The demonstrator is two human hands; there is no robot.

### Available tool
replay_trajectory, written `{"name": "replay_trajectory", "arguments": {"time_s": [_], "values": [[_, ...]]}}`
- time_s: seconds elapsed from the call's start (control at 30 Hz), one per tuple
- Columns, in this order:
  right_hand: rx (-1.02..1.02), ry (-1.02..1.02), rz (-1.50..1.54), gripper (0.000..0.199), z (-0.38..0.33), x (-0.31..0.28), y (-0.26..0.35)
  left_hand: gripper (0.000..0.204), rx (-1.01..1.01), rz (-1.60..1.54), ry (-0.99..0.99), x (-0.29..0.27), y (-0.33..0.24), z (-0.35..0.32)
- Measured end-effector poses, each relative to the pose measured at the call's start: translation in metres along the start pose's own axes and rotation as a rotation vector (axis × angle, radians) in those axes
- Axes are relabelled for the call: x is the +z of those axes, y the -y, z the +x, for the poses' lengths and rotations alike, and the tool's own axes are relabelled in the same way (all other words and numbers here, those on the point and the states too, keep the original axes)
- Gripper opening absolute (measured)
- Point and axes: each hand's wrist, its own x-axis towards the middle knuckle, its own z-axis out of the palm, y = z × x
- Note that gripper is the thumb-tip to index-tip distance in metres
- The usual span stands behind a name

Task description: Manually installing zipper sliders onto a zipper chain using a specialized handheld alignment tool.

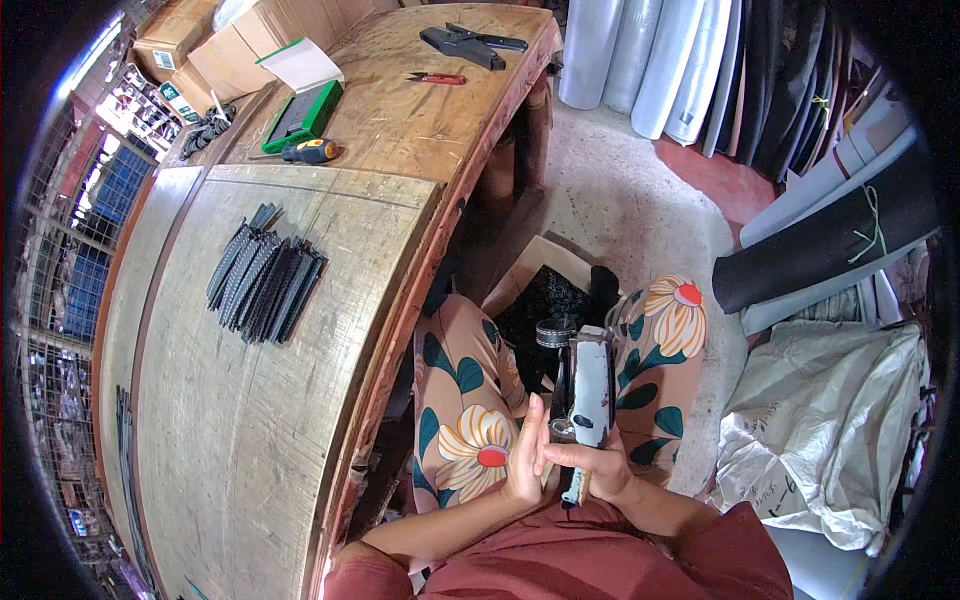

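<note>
My right hand is closed round the lower part of a long hand tool with worn pale paint and a black edge. Its fingertips reach across to my left hand, which is held upright with its fingers stretched out; I cannot make out anything in it. Beside the tool's upper end is a small dark round loop, patterned like the strips on the table. Below the tool, between my knees, an open carton contains dark pieces.
On the wooden table at left lie a pile of patterned strips, a screwdriver, a green box, red snips and a black cutter. Material rolls and a white sack stand at right.
</note>
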Motion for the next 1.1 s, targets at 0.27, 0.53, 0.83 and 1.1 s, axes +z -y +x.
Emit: {"name": "replay_trajectory", "arguments": {"time_s": [0.27,0.53,0.83,1.1], "values": [[-0.065,0.013,-0.01,0.045,-0.005,0.008,0.0,0.066,0.17,0.28,-0.095,-0.003,0.008,-0.007],[-0.057,-0.002,-0.288,0.032,0.01,-0.002,0.002,0.061,0.373,0.016,0.119,-0.019,-0.021,0.023],[-0.126,0.001,-0.483,0.009,0.018,0.0,-0.004,0.029,0.578,0.544,0.103,-0.023,-0.116,0.023],[-0.123,0.061,-0.396,0.017,0.019,0.001,-0.006,0.016,0.64,0.744,-0.009,-0.031,-0.118,0.026]]}}
